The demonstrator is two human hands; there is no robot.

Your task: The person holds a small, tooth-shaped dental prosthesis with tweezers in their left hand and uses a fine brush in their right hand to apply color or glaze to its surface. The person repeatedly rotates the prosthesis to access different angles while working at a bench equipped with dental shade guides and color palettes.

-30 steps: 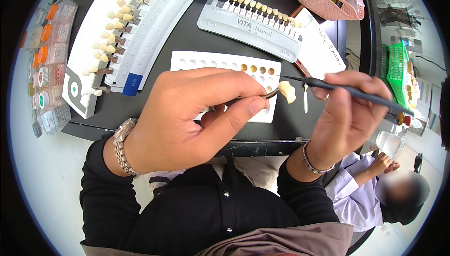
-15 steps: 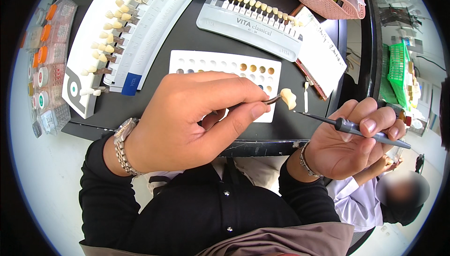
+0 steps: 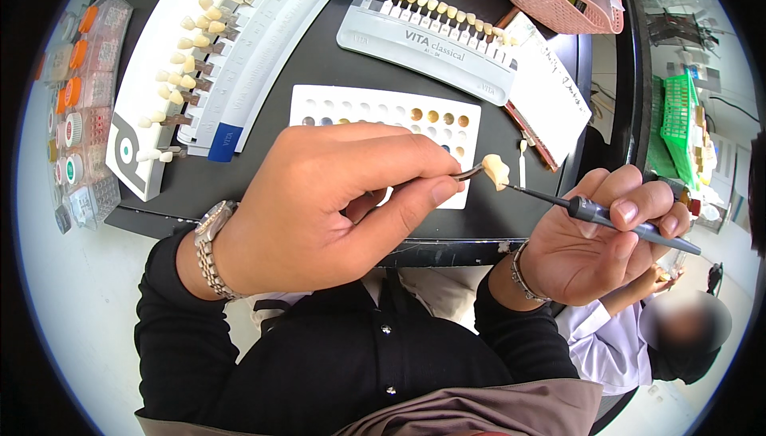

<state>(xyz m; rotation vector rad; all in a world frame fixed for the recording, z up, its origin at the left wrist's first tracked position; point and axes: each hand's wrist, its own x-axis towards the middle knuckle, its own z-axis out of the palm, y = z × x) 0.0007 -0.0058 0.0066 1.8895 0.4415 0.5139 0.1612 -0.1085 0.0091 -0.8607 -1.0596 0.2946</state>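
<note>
My left hand (image 3: 319, 205) pinches slim metal tweezers (image 3: 472, 172) between thumb and index finger. At their tip is a cream-coloured tooth crown (image 3: 495, 169), held in the air past the table's front edge area. In my right hand (image 3: 586, 256) lies a fine brush (image 3: 589, 211) with a dark grey handle, its thin tip touching or almost touching the crown's lower edge. Below and behind my left hand sits a white palette (image 3: 300, 94) with wells of brown, blue and pale colours, partly hidden by that hand.
A grey shade guide (image 3: 415, 47) with tooth tabs lies at the back, overlapping a notepad (image 3: 550, 85). A larger shade guide (image 3: 267, 61) stands left, near stacked clear boxes (image 3: 96, 101). One loose tab (image 3: 523, 165) lies by the palette. A pink basket (image 3: 550, 5) is back right; another person (image 3: 606, 340) sits at right.
The crown has shifted slightly right with the tweezers. The brush tip, a small gap away before, now meets or nearly meets the crown's lower edge.
</note>
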